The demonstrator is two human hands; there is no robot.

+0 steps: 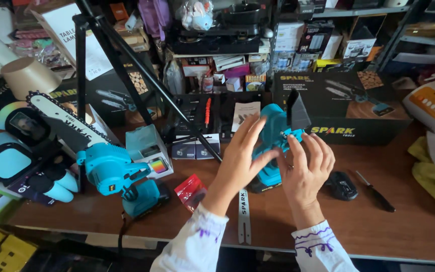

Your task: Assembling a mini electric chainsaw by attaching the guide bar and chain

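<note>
White embroidered sleeves (197,247) sat nearest the camera, at the bottom edge of the view, above the near rim of the broad brown wooden table (409,221).

Behind the table, a crowded shelving unit (237,45) stacked with small cartons and packets filled the back of the scene. A long black cardboard carton (338,108) printed with a saw picture lay on the table's far right, just behind the hands. A black tripod (127,65) stood left of centre, its legs slanting down to the tabletop.

On the left, an assembled teal cordless mini chainsaw (109,168) with a toothed bar pointing up and left rested on the table.

At the centre, a second teal mini chainsaw body (273,146) with a black guard stood upright on the table, held between both hands. The left hand (240,161) lay against its left side with fingers spread long and thumb pressed to the casing. The right hand (305,168) cupped the right side, its fingertips pinching a small teal part near the top of the tool.

A loose grey metal guide bar (244,216) lay flat near the table's front edge, between the forearms. A black battery pack (342,185) sat just right of the right hand, and a small black-handled screwdriver (375,191) lay beside that. A small red plastic packet (191,190) lay left of the left wrist.
</note>
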